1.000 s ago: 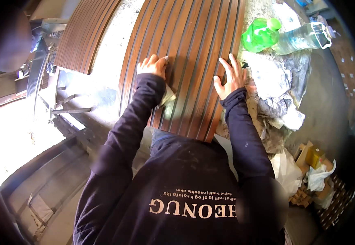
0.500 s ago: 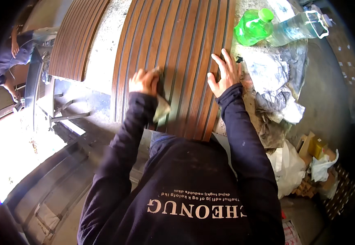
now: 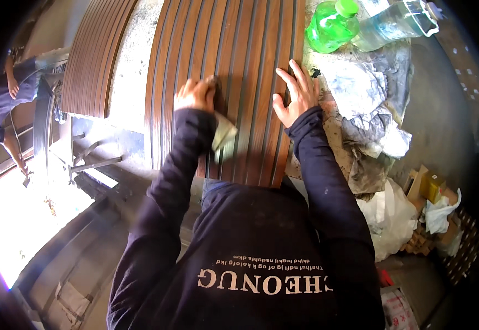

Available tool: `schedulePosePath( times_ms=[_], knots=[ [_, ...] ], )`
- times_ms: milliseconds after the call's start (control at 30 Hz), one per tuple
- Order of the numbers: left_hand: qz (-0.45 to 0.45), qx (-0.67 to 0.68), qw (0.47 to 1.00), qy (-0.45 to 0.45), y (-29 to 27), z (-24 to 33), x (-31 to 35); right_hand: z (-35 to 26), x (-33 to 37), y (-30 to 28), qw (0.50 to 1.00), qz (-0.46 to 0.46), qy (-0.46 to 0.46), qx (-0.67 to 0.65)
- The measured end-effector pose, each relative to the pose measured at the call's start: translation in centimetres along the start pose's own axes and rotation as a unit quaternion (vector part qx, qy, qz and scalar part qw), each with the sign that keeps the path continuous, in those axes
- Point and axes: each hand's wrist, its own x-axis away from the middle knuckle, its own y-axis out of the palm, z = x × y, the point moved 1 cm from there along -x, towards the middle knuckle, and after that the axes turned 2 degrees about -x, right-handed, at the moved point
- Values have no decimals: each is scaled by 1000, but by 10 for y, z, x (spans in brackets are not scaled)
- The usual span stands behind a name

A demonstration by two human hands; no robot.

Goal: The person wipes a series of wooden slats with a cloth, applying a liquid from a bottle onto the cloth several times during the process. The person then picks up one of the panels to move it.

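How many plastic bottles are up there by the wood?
2. A green bottle stands at the top right, just beside the brown slatted panel. A clear bottle lies right next to it, farther right. More could be hidden under the crumpled rags.

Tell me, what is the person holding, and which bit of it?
The left hand grips a pale cloth or pad by its top end, pressed on the brown slatted panel; the rest hangs free. The right hand lies flat on the panel, holding nothing.

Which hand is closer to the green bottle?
Right. The right hand lies flat on the wooden panel just below the green bottle; the left hand is farther left.
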Motion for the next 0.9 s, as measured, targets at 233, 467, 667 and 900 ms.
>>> schedulePosePath(
  times_ms=[233, 467, 667, 900],
  knots=[
    [-41, 65, 997, 27, -21, 42, 115, 2, 1, -6, 1000, 3, 11, -2],
    [0, 19, 1000, 11, 7, 31, 39, 2, 2, -2, 1000, 1, 7, -3],
    [-42, 71, 994, 74, 4, 35, 67, 3, 3, -5, 1000, 8, 11, 4],
    [-29, 47, 996, 70, 8, 63, 44, 2, 3, -1, 1000, 11, 2, -6]
  ],
)
